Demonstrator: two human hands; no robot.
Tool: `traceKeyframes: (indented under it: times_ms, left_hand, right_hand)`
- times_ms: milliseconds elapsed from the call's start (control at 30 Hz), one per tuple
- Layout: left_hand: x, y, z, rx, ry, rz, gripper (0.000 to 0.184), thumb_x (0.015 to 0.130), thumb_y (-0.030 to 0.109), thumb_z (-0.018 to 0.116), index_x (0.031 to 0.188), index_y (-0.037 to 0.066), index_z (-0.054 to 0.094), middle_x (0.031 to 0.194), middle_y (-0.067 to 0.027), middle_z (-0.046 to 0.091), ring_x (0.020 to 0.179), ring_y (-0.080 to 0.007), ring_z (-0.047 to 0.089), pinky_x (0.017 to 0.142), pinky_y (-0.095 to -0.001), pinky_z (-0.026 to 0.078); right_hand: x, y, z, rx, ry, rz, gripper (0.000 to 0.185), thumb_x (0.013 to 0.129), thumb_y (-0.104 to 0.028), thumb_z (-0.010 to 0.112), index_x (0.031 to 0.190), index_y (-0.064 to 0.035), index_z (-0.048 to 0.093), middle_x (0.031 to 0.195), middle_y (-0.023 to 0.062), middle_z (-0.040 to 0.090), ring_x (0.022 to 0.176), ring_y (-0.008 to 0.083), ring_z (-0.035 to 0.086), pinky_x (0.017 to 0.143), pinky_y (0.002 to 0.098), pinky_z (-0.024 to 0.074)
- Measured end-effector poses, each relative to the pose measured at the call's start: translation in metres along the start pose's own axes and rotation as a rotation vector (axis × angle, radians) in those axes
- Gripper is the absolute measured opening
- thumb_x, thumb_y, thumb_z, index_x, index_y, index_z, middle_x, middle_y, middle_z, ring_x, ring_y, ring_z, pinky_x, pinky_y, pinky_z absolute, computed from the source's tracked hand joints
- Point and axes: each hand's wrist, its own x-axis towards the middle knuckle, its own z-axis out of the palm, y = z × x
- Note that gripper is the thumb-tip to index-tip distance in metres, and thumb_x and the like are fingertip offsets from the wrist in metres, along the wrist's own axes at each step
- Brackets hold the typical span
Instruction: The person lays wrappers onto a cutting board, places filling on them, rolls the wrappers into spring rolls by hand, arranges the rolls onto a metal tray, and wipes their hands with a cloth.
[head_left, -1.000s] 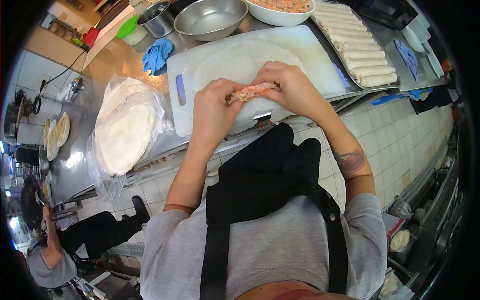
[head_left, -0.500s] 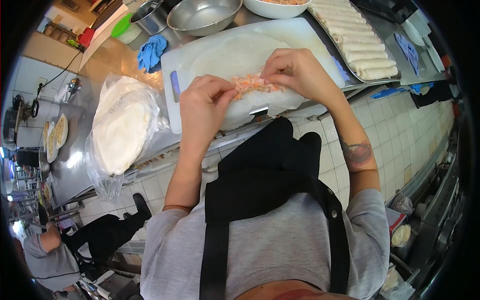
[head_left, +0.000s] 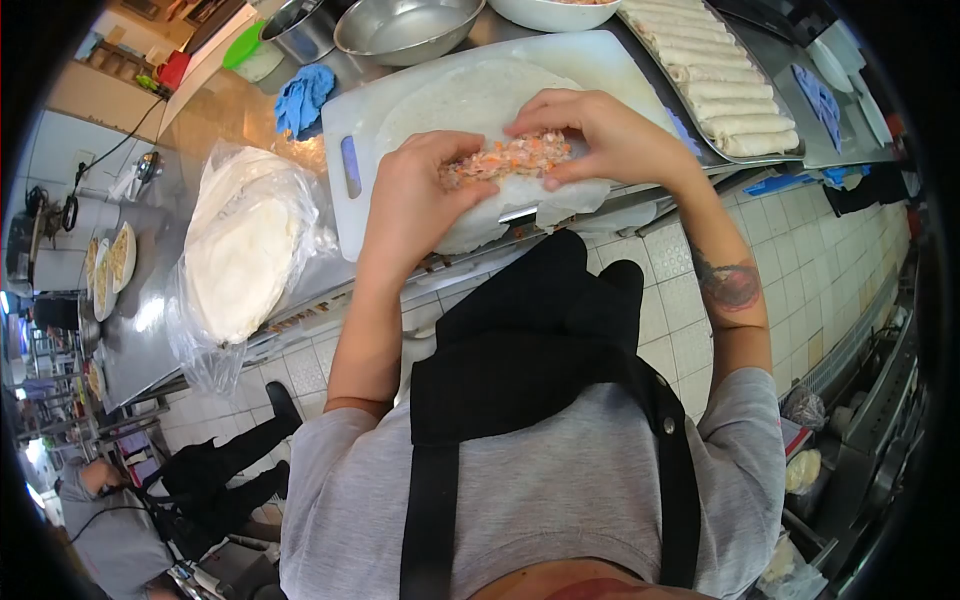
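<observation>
An orange-flecked strip of filling (head_left: 515, 156) lies across a round, thin pale wrapper (head_left: 445, 100) on the white cutting board (head_left: 620, 75). My left hand (head_left: 425, 185) curves around the filling's left end, thumb and fingers on either side of it. Around the right end, my right hand (head_left: 595, 135) holds its fingers above and its thumb below. The wrapper's near edge hangs over the front of the board. Left of the board, a stack of pale round wrappers (head_left: 240, 265) sits in clear plastic.
A tray of pale rolls (head_left: 735, 100) stands at the back right. Behind the board are a metal bowl (head_left: 405, 30), a white bowl (head_left: 555, 14), a metal pot (head_left: 298, 32) and a blue cloth (head_left: 304, 100). Another person (head_left: 110, 520) is at lower left.
The filling was first pinched up between both hands, then lay on the wrapper. Both hands have since closed in around its ends. The other person at lower left has shifted position.
</observation>
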Motion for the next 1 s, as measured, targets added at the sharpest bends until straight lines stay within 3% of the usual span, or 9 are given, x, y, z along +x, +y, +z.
traceKeyframes:
  times_ms: [133, 333, 433, 533, 633, 833, 933, 1000]
  left_hand:
    - [0.006, 0.01, 0.003, 0.009, -0.032, -0.098, 0.032, 0.071, 0.004, 0.083, 0.102, 0.003, 0.076, 0.086, -0.0076, 0.072, 0.071, -0.0142, 0.064, 0.068, -0.0252, 0.051]
    - [0.006, 0.006, 0.006, -0.011, -0.024, -0.033, 0.033, 0.069, 0.004, 0.084, 0.101, 0.003, 0.076, 0.086, -0.0082, 0.072, 0.068, -0.0125, 0.064, 0.066, -0.0248, 0.051]
    - [0.011, 0.015, 0.005, -0.04, 0.033, 0.068, 0.029, 0.073, 0.004, 0.082, 0.101, 0.003, 0.076, 0.09, -0.008, 0.074, 0.072, -0.011, 0.066, 0.067, -0.0242, 0.052]
    - [0.009, 0.009, 0.008, -0.21, -0.097, -0.058, 0.024, 0.078, 0.002, 0.079, 0.102, 0.002, 0.076, 0.094, -0.0081, 0.075, 0.077, -0.0104, 0.067, 0.07, -0.0241, 0.053]
    - [0.005, 0.012, 0.004, -0.153, -0.061, -0.17, 0.021, 0.082, 0.001, 0.076, 0.102, 0.001, 0.076, 0.095, -0.0079, 0.075, 0.078, -0.0092, 0.067, 0.072, -0.0242, 0.054]
    - [-0.002, 0.003, 0.002, -0.16, -0.051, -0.17, 0.023, 0.082, 0.002, 0.076, 0.106, 0.002, 0.076, 0.104, -0.01, 0.074, 0.083, -0.0102, 0.067, 0.075, -0.0232, 0.053]
    - [-0.004, -0.002, 0.003, -0.152, -0.02, -0.063, 0.033, 0.082, 0.004, 0.078, 0.114, 0.001, 0.072, 0.107, -0.009, 0.073, 0.091, -0.0118, 0.066, 0.079, -0.0245, 0.053]
    - [-0.005, -0.001, 0.006, -0.206, 0.042, -0.087, 0.035, 0.079, 0.009, 0.08, 0.112, 0.001, 0.072, 0.102, -0.0109, 0.073, 0.087, -0.0166, 0.068, 0.077, -0.0284, 0.053]
  right_hand:
    - [-0.004, 0.008, 0.003, -0.036, 0.004, 0.069, 0.04, 0.071, -0.011, 0.084, 0.109, -0.002, 0.071, 0.103, 0.0066, 0.067, 0.086, 0.0183, 0.061, 0.071, 0.0311, 0.0484]
    - [-0.005, -0.01, -0.004, 0.015, 0.008, 0.163, 0.035, 0.072, -0.012, 0.083, 0.104, -0.002, 0.072, 0.096, 0.0087, 0.067, 0.085, 0.0224, 0.063, 0.073, 0.0318, 0.0495]
    - [0.001, -0.006, 0.005, -0.093, 0.124, 0.001, 0.028, 0.074, -0.02, 0.082, 0.098, -0.0071, 0.075, 0.089, 0.0085, 0.066, 0.078, 0.0256, 0.063, 0.071, 0.0339, 0.0505]
    - [0.005, -0.006, 0.016, -0.118, 0.091, 0.015, 0.035, 0.072, -0.015, 0.084, 0.103, -0.0033, 0.073, 0.093, 0.0089, 0.066, 0.086, 0.0249, 0.063, 0.075, 0.0344, 0.05]
    - [0.004, -0.006, 0.017, -0.117, 0.084, 0.086, 0.032, 0.075, -0.015, 0.082, 0.104, -0.0044, 0.074, 0.091, 0.0086, 0.066, 0.086, 0.0254, 0.063, 0.076, 0.0338, 0.0499]
    - [0.004, -0.009, -0.01, 0.033, 0.085, 0.066, 0.028, 0.082, -0.008, 0.074, 0.11, -0.0028, 0.072, 0.098, 0.0071, 0.071, 0.087, 0.0167, 0.065, 0.079, 0.0304, 0.0517]
    - [0.03, 0.001, -0.054, 0.054, 0.191, 0.209, 0.031, 0.083, -0.008, 0.074, 0.113, -0.0022, 0.071, 0.103, 0.008, 0.073, 0.089, 0.0139, 0.065, 0.08, 0.0287, 0.0522]
    - [0.057, 0.008, -0.087, -0.135, 0.386, 0.313, 0.025, 0.079, -0.011, 0.071, 0.102, -0.0034, 0.073, 0.097, 0.013, 0.074, 0.088, 0.0218, 0.068, 0.076, 0.0322, 0.0532]
